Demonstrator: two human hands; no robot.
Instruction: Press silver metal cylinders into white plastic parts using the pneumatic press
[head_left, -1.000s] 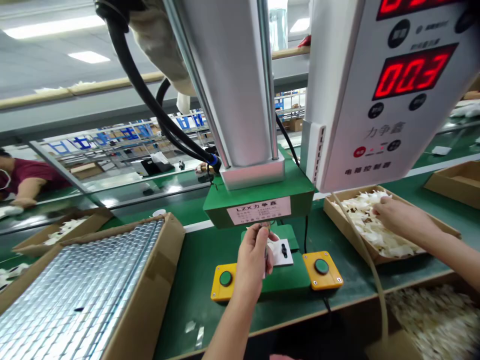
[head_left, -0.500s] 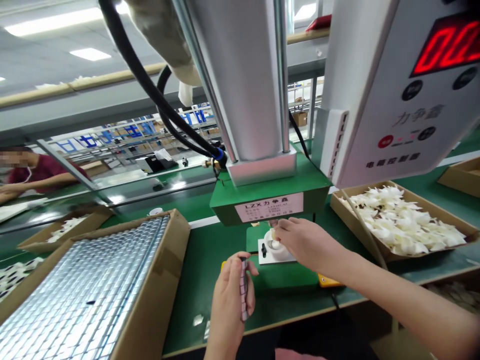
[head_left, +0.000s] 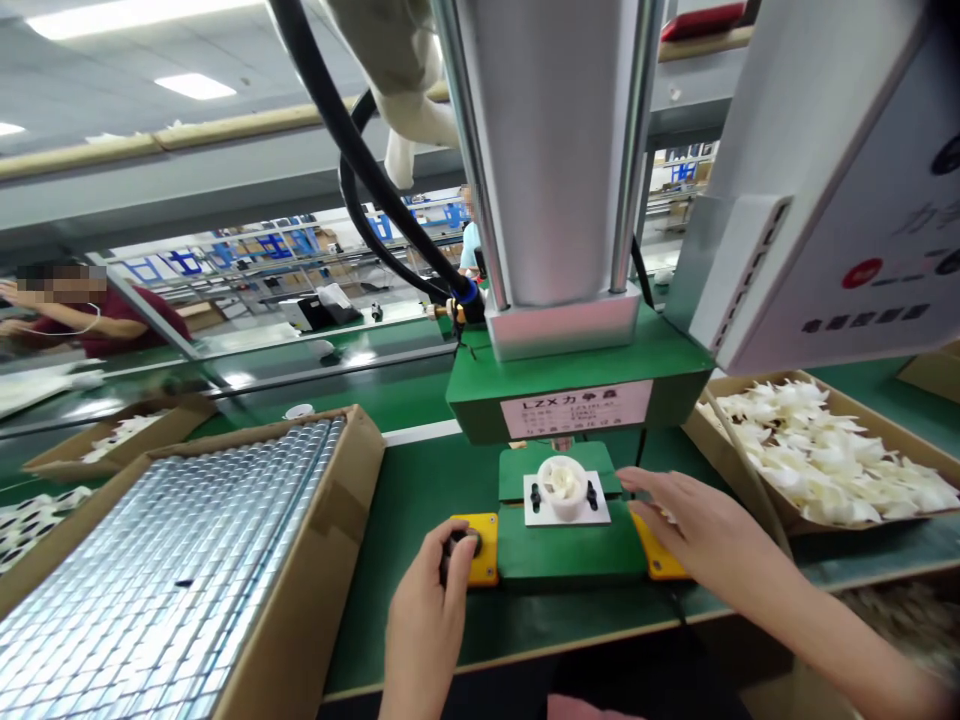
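Observation:
My left hand point(head_left: 429, 605) is at the left yellow button box point(head_left: 486, 560), its fingers curled and the thumb by a dark round part. The stack of short metal cylinders it held is hidden inside the hand, apart from perhaps a dark end between thumb and fingers. Over the right yellow button box point(head_left: 656, 550), my right hand point(head_left: 705, 525) has its fingers stretched out and nothing visible in them. Between the hands, a white ring-shaped holder point(head_left: 562, 508) on a white plate carries a cream plastic piece point(head_left: 561, 482) with blades. The green press head point(head_left: 581, 390) hangs above it.
On the left stands a cardboard box point(head_left: 352, 500) of shiny metal cylinders in rows. A carton point(head_left: 739, 480) of cream bladed pieces is at the right. The control box point(head_left: 832, 230) juts out at upper right. Another person point(head_left: 127, 315) sits across the line.
My right hand has left the holder and moved right to the yellow button box. My left hand has moved slightly left to the other box. The view has shifted left.

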